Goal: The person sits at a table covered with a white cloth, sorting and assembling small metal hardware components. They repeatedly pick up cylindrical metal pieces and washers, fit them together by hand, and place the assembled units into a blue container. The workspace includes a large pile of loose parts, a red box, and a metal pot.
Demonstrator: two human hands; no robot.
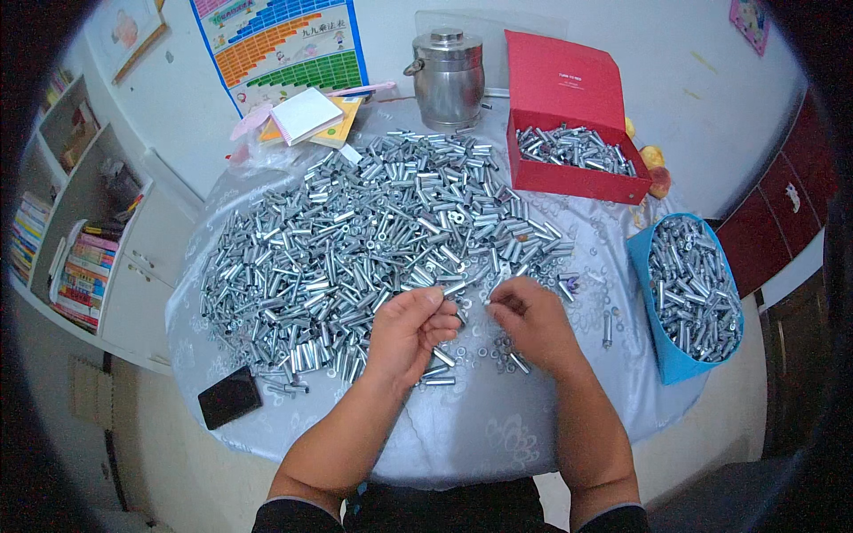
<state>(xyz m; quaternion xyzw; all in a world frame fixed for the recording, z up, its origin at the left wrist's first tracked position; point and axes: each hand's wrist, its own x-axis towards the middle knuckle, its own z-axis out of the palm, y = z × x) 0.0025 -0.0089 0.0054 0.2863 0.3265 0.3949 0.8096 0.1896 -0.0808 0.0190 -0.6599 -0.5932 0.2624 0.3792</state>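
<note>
Assembly step, judged mid-fit — left hand pinching a sleeve, right hand pinching a small part I cannot tell, both at the near edge of the sleeve pile on the tabletop; joining them calls for fine alignment.

silvery metal tubes cover a pale floral-patterned tablecloth, beside a red box, blue bin and black phone.
</note>
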